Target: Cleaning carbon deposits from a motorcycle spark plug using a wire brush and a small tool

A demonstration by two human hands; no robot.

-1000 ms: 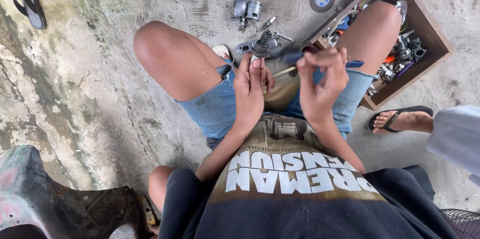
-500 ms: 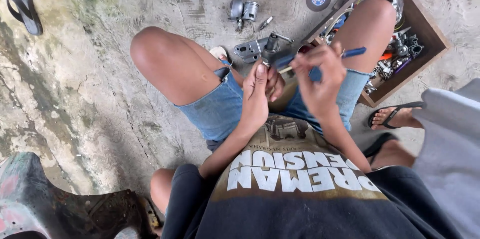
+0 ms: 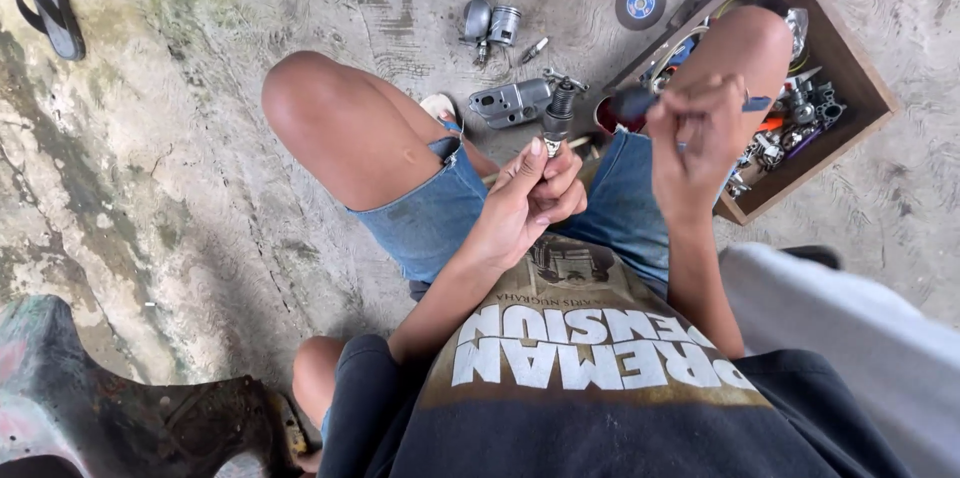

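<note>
- Spark plug: held upright above the lap, between the knees, its lower end pinched in the left hand. Judged small, light and rigid; the metal shell gives firm purchase, while the insulator end would likely chip if dropped on concrete.
- Left hand: closed around the plug's lower end.
- Right hand: closed on a dark-handled tool, raised just beside the plug, not touching it.
- Surroundings: grey metal engine part on the concrete floor beyond the plug; wooden box of mixed parts by the right knee; sandal well apart.
</note>
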